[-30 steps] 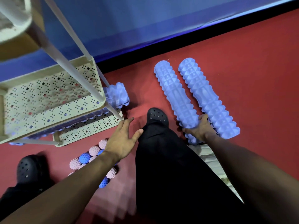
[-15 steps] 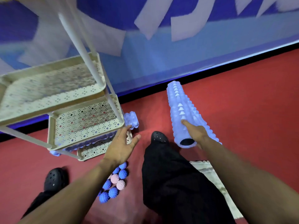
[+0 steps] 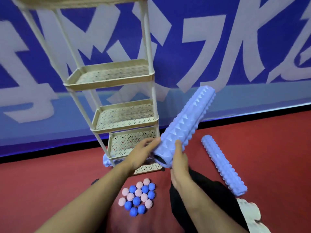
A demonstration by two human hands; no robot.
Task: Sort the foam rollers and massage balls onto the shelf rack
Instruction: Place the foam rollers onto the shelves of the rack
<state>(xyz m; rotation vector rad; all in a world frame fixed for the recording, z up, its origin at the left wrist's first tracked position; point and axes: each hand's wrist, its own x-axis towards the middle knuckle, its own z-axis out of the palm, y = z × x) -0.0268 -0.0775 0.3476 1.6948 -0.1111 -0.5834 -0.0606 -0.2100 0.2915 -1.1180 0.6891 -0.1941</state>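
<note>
A lavender studded foam roller is lifted off the floor, tilted up to the right. My right hand grips its near end from the right, and my left hand touches that end from the left. A second lavender roller lies on the red floor to the right. A third roller lies on the lowest tier of the cream perforated shelf rack, mostly hidden. Several pink and blue spiky massage balls sit clustered on the floor below my hands.
The rack stands against a blue banner wall with white lettering. My dark trouser leg is under the right arm. A pale textured mat lies at the lower right on the red floor.
My right hand raised the roller off the floor and swung it toward the rack. My left hand moved right onto its near end. The view tilted upward, showing more rack tiers.
</note>
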